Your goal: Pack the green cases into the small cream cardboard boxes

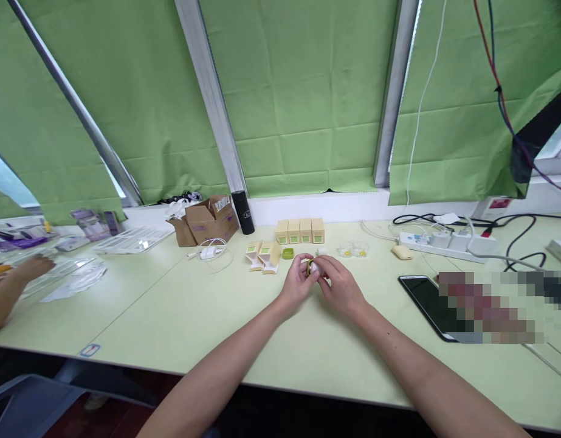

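Note:
My left hand (pixel 295 287) and my right hand (pixel 343 286) meet above the middle of the table, fingers closed around a small green-and-white piece (pixel 311 267). The fingers hide most of it, so its exact kind does not show. Just beyond my left hand lies a small green square case (pixel 288 253). A small white block (pixel 322 250) sits behind the right fingers. Farther right is a clear plastic holder (pixel 353 249) with two round, yellow-marked cups. Two opened cardboard boxes (pixel 270 258) lie left of the green case, and a row of several closed small boxes (pixel 300 232) stands behind.
On the left are a brown carton (pixel 209 224), a black bottle (pixel 243 213) and a white charger with cable (pixel 211 252). A power strip (pixel 444 243) and a dark-screened tablet (pixel 428 307) lie right. Another person's hand (pixel 34 267) is at far left.

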The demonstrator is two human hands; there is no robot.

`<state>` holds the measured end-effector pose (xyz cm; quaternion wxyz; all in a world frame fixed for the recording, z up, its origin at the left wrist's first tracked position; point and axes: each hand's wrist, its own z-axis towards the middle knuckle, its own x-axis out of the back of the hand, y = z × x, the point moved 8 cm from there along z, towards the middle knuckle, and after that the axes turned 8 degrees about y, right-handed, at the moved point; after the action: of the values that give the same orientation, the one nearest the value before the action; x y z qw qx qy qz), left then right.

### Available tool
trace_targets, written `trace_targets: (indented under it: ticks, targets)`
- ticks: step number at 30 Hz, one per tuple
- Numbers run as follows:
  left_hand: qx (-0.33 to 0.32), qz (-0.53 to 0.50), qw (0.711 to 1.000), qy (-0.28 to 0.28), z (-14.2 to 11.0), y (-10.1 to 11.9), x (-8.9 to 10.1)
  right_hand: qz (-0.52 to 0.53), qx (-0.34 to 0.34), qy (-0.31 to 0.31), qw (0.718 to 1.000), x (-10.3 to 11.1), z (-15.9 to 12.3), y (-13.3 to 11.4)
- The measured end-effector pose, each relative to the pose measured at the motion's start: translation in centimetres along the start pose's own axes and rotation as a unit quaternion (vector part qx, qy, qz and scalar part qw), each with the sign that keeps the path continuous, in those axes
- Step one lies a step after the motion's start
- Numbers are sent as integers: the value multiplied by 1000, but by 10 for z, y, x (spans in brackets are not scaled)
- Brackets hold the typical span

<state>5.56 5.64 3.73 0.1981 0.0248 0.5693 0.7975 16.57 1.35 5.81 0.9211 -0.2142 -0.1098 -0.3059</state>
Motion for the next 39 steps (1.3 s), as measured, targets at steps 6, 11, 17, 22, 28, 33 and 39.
trace_targets:
  ticks: [6, 11, 17, 22, 28, 33, 39]
  targets:
    - [17, 6, 1000, 17, 2, -4, 1, 12, -16, -15, 1000, -3, -1, 2]
    - [21, -9, 1000, 15, 1, -5, 1, 10, -13, -9, 1000, -6, -4, 7]
    - [18, -20, 1000, 15, 1, -6, 1, 3, -13, -9, 1000, -6, -5, 8]
    - [17, -22, 1000, 13, 2, -8, 1, -1, -12, -10, 1000, -6, -4, 7]
    - [18, -19, 1000, 13, 3, -8, 2, -5, -8, -4, 1000, -6, -4, 7]
    - [20, -19, 999, 18, 3, -7, 2, 0, -14, -10, 1000, -6, -3, 7]
    - [20, -20, 999, 22, 3, -7, 2, 15, -36, -17, 999, -6, -4, 7]
